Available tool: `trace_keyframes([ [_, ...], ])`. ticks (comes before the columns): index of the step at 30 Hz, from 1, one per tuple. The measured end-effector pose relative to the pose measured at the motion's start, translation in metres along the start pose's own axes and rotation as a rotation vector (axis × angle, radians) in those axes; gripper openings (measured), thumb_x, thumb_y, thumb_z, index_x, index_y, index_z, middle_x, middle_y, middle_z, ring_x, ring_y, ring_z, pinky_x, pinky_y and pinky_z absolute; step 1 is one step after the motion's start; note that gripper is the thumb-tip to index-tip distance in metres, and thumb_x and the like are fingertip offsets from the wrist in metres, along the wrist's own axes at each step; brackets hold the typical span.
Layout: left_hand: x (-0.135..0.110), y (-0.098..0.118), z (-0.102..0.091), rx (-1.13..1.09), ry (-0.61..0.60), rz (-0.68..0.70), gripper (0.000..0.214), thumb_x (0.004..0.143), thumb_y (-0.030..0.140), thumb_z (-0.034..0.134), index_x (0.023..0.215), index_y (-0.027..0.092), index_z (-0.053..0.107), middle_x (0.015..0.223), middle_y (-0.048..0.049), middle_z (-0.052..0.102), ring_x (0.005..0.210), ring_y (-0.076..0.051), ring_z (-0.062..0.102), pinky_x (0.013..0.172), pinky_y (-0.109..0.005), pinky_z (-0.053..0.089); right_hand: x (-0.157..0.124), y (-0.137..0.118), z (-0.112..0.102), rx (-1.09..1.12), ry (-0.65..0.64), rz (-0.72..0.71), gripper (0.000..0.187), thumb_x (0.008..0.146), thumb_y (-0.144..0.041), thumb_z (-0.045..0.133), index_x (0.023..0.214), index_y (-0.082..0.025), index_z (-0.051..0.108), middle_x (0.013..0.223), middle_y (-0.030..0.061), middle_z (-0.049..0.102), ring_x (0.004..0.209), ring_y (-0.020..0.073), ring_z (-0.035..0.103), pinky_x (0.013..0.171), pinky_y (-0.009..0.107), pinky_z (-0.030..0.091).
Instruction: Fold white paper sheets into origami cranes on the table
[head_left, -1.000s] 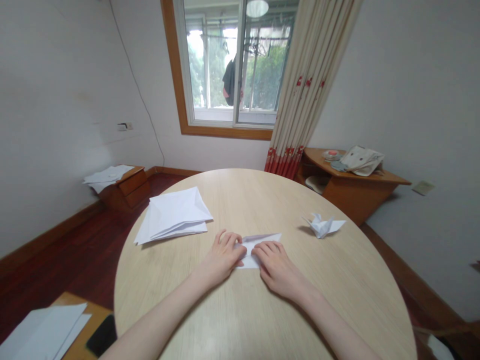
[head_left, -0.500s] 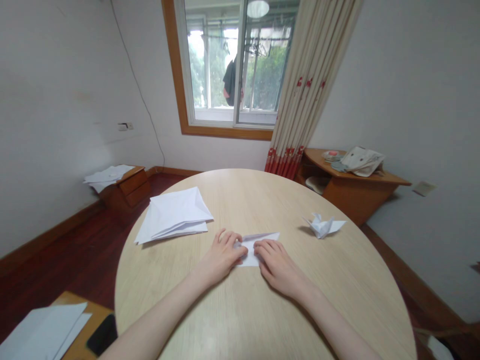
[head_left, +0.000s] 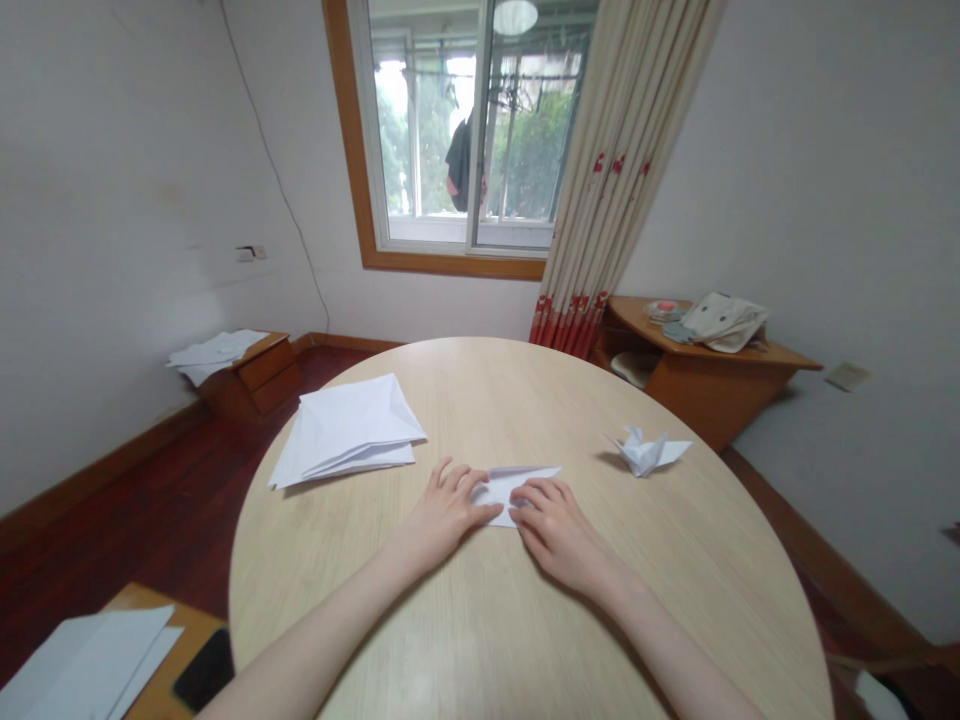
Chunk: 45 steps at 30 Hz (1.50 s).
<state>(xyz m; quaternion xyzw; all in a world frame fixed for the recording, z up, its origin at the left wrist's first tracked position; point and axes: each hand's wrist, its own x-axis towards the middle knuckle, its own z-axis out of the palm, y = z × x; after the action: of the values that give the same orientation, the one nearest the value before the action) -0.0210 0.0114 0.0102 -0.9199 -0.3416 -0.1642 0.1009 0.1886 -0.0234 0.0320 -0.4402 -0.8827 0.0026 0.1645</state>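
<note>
A small folded white paper [head_left: 516, 485] lies flat on the round wooden table [head_left: 480, 620], in front of me. My left hand [head_left: 444, 510] rests on its left end with fingers stretched and pressing down. My right hand [head_left: 556, 525] lies on its right part, fingers flat and pushing on the paper. The hands almost touch each other at the fingertips. Much of the paper is hidden under them; one pointed end sticks out toward the right.
A stack of white sheets [head_left: 349, 430] lies at the table's left. A finished paper crane [head_left: 646, 450] stands at the right. Low wooden cabinets stand left [head_left: 251, 372] and right [head_left: 705, 375]. More paper and a dark phone [head_left: 204, 670] sit at the lower left.
Both hands have slid slightly along the folded paper, and the right hand's fingers now cover more of it. The paper stays in the same place.
</note>
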Motion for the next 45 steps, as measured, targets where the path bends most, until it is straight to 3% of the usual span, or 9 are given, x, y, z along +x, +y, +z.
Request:
trace_keyframes([
  [5, 0.000, 0.003, -0.001, 0.054, 0.003, -0.012, 0.022, 0.093, 0.028, 0.053, 0.112, 0.036, 0.061, 0.125, -0.0047, 0.050, 0.115, -0.025, 0.043, 0.105, -0.054, 0.022, -0.001, -0.001, 0.002, 0.047, -0.027, 0.005, 0.028, 0.089, -0.009, 0.041, 0.101, -0.017, 0.066, 0.102, 0.0092, 0.063, 0.101, 0.0225, 0.053, 0.094, 0.042, 0.040],
  [11, -0.001, 0.016, -0.008, 0.066, -0.054, -0.047, 0.031, 0.087, 0.015, 0.053, 0.117, 0.024, 0.056, 0.128, -0.0095, 0.051, 0.118, -0.027, 0.043, 0.107, -0.054, 0.018, -0.003, -0.002, 0.005, 0.123, -0.050, 0.053, 0.029, 0.089, -0.010, 0.041, 0.103, -0.016, 0.065, 0.107, 0.0108, 0.062, 0.100, 0.0213, 0.057, 0.088, 0.035, 0.047],
  [16, 0.000, 0.024, -0.006, 0.127, -0.032, -0.023, 0.026, 0.092, 0.014, 0.043, 0.116, 0.017, 0.055, 0.129, -0.0101, 0.052, 0.121, -0.025, 0.041, 0.108, -0.049, 0.020, -0.003, -0.003, 0.007, 0.164, -0.044, 0.062, 0.028, 0.088, -0.010, 0.043, 0.104, -0.016, 0.064, 0.112, 0.0114, 0.060, 0.105, 0.0216, 0.056, 0.089, 0.034, 0.048],
  [22, 0.002, 0.024, 0.001, 0.177, -0.003, -0.081, 0.020, 0.093, 0.012, 0.044, 0.105, 0.016, 0.060, 0.126, -0.0094, 0.055, 0.112, -0.024, 0.049, 0.097, -0.043, 0.034, -0.004, -0.006, 0.006, 0.157, -0.064, 0.054, 0.030, 0.087, -0.009, 0.043, 0.108, -0.017, 0.063, 0.115, 0.0108, 0.060, 0.107, 0.0214, 0.056, 0.090, 0.034, 0.048],
  [28, 0.004, 0.027, -0.003, 0.054, -0.116, -0.151, 0.016, 0.092, 0.009, 0.046, 0.099, 0.013, 0.060, 0.102, -0.0088, 0.060, 0.095, -0.023, 0.056, 0.080, -0.035, 0.046, -0.003, -0.010, 0.006, 0.133, -0.097, 0.050, 0.032, 0.087, -0.007, 0.042, 0.109, -0.016, 0.063, 0.116, 0.0112, 0.061, 0.108, 0.0223, 0.056, 0.088, 0.034, 0.049],
  [35, 0.006, 0.042, -0.011, 0.092, -0.271, -0.267, 0.027, 0.087, 0.001, 0.045, 0.108, 0.011, 0.058, 0.099, -0.0112, 0.062, 0.088, -0.023, 0.062, 0.060, -0.028, 0.052, 0.000, -0.006, 0.004, -0.035, -0.136, 0.203, 0.027, 0.089, -0.009, 0.042, 0.100, -0.012, 0.066, 0.110, 0.0137, 0.065, 0.105, 0.0240, 0.059, 0.091, 0.035, 0.046],
  [38, 0.007, 0.051, -0.019, 0.088, -0.377, -0.332, 0.030, 0.084, 0.000, 0.048, 0.109, 0.011, 0.060, 0.100, -0.0117, 0.064, 0.087, -0.023, 0.064, 0.062, -0.028, 0.053, 0.001, -0.008, -0.001, -0.110, -0.205, 0.274, 0.027, 0.090, -0.010, 0.041, 0.098, -0.013, 0.066, 0.109, 0.0135, 0.067, 0.104, 0.0244, 0.061, 0.087, 0.033, 0.046],
  [45, 0.006, 0.061, -0.031, 0.080, -0.449, -0.468, 0.046, 0.084, 0.001, 0.044, 0.130, 0.009, 0.049, 0.120, -0.0181, 0.059, 0.103, -0.026, 0.062, 0.076, -0.031, 0.053, 0.003, -0.013, -0.009, -0.198, -0.268, 0.369, 0.027, 0.090, -0.013, 0.040, 0.096, -0.014, 0.067, 0.112, 0.0130, 0.068, 0.096, 0.0241, 0.066, 0.075, 0.028, 0.046],
])
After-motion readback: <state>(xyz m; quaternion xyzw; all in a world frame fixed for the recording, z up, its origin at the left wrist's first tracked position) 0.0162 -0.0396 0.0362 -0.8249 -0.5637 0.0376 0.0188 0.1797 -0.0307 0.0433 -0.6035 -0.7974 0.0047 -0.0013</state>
